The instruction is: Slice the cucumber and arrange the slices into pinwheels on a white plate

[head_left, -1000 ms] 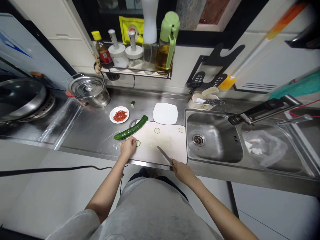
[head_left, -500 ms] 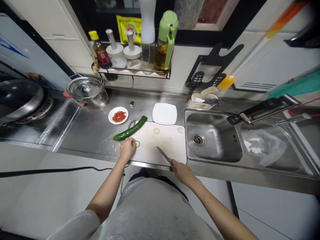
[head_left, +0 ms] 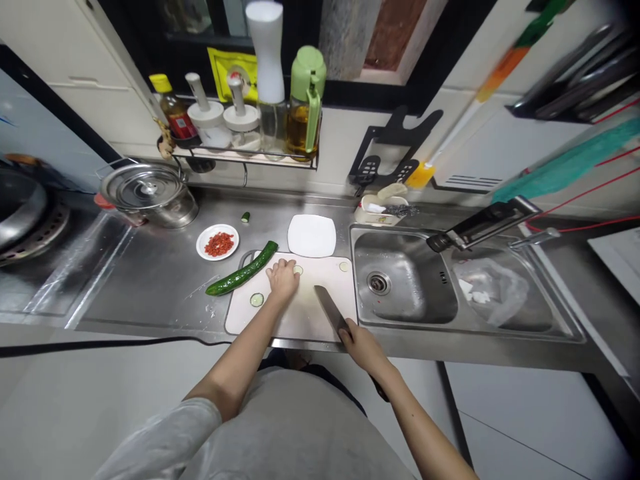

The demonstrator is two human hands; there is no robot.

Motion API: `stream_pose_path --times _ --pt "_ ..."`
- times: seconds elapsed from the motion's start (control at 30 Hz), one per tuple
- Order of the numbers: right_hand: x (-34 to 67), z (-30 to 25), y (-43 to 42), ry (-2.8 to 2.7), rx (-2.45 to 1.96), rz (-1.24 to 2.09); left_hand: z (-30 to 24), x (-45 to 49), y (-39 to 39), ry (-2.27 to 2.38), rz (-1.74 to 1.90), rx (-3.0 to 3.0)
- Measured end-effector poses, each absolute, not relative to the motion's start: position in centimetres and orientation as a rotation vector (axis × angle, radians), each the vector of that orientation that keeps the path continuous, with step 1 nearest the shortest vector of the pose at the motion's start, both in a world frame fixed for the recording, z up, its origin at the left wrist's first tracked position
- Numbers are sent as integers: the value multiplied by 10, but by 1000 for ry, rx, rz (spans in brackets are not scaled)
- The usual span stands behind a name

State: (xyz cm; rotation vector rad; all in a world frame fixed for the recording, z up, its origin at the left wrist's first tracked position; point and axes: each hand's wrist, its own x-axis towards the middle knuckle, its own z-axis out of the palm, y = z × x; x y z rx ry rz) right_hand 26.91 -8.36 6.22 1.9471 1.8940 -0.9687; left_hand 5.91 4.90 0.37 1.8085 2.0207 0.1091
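Note:
A white cutting board (head_left: 310,320) lies on the steel counter in front of me. My left hand (head_left: 283,279) rests on the board's far middle, fingers curled down beside a cucumber slice (head_left: 299,270). What its fingertips hold is hidden. A second slice (head_left: 257,299) lies to its left and a third (head_left: 344,266) near the board's right corner. A long green cucumber (head_left: 242,270) lies slantwise across the board's left corner. My right hand (head_left: 361,343) grips a knife (head_left: 330,309) by the handle, blade pointing away over the board.
An empty white square plate (head_left: 312,235) sits behind the board. A small dish of chopped red chilli (head_left: 217,242) and a cucumber end (head_left: 245,217) lie to the left, beyond them a lidded steel pot (head_left: 147,193). The sink (head_left: 400,287) adjoins the board's right edge. A condiment rack (head_left: 245,143) hangs on the wall.
My left hand has left the slice at the board's left edge and moved right to the slice at the far middle. The view has shifted right. The knife has turned slightly.

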Motion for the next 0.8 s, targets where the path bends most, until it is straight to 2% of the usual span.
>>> stream_pose_path --times 0.37,0.8 --pt "288 46 -88 1909 2064 -1016 8 64 59 1918 137 1728" --pt "248 62 -78 2025 1906 -852 8 16 10 1846 129 1646"
